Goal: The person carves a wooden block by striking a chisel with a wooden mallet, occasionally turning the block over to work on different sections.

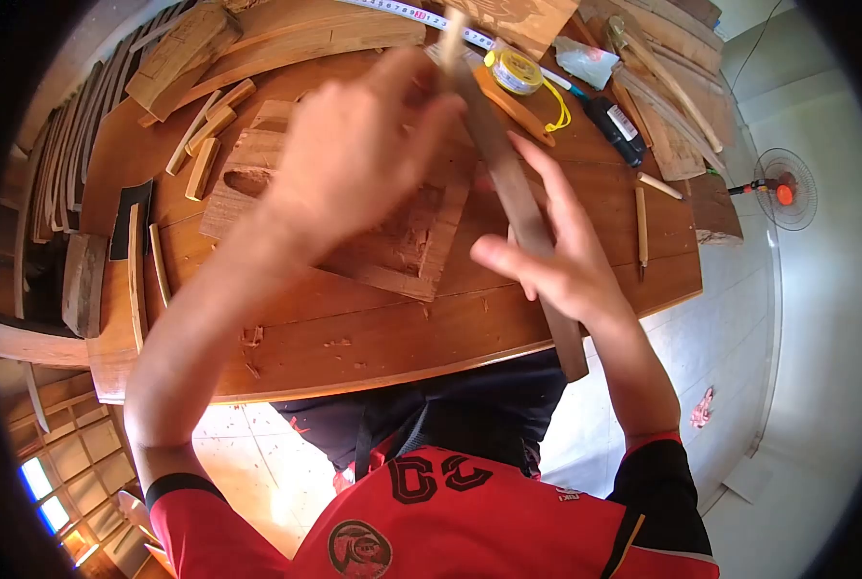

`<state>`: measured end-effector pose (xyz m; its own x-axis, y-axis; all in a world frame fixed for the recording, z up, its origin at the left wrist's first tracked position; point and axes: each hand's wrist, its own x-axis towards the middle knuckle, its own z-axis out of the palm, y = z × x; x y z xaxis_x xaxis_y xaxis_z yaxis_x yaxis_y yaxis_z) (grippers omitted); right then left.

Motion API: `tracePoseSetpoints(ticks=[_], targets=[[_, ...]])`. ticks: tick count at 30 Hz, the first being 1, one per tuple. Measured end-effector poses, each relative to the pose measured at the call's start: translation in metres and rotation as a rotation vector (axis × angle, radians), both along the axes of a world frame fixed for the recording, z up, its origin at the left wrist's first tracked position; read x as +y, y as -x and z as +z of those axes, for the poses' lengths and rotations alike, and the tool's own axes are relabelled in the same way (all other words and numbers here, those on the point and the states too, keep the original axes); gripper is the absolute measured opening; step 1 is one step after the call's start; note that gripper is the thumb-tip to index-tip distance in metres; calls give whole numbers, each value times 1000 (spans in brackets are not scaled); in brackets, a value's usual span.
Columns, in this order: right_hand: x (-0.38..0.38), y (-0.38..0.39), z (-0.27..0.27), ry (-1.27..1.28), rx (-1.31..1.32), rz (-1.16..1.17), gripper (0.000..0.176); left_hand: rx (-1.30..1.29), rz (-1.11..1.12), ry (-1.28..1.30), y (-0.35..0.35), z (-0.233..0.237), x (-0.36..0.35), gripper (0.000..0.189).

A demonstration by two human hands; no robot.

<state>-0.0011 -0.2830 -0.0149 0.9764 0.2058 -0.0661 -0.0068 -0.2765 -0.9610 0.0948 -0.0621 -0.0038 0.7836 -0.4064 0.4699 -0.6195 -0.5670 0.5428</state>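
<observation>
My left hand (358, 145) is blurred above a carved wooden panel (416, 282). Its fingers curl at the lower end of a pale wooden stick (457, 29), which is smeared too and seems pinched between thumb and forefinger. A long dark wooden strip (513, 179) slants from near those fingertips to past the table's front edge. My right hand (575, 265) holds this strip loosely, thumb on the near side, some fingers behind it and one stretched along it. The panel has a hollowed recess and an oval hole; my left arm hides part of it.
A yellow tape measure (514, 71) with a cord, a black-handled tool (614, 130) and a thin wooden-handled tool (642, 232) lie on the right. Small wood blocks (202, 169) and long strips (137, 275) lie left. Boards (662, 96) are stacked behind. Shavings (252, 336) dot the table.
</observation>
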Motion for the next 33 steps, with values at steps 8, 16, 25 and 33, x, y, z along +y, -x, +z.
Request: tracePoseSetpoints(ticks=[8, 16, 25, 33], targets=[[16, 4, -12, 366, -444, 66, 131, -242, -125, -428, -44, -23, 130, 31], [-6, -34, 10, 471, -428, 70, 115, -41, -46, -436, -16, -22, 163, 40], [-17, -72, 6, 462, -255, 34, 104, 273, 187, -131, 46, 0, 150, 29], [-17, -85, 3, 515, -292, -26, 84, 568, 74, 53, 77, 20, 125, 21]])
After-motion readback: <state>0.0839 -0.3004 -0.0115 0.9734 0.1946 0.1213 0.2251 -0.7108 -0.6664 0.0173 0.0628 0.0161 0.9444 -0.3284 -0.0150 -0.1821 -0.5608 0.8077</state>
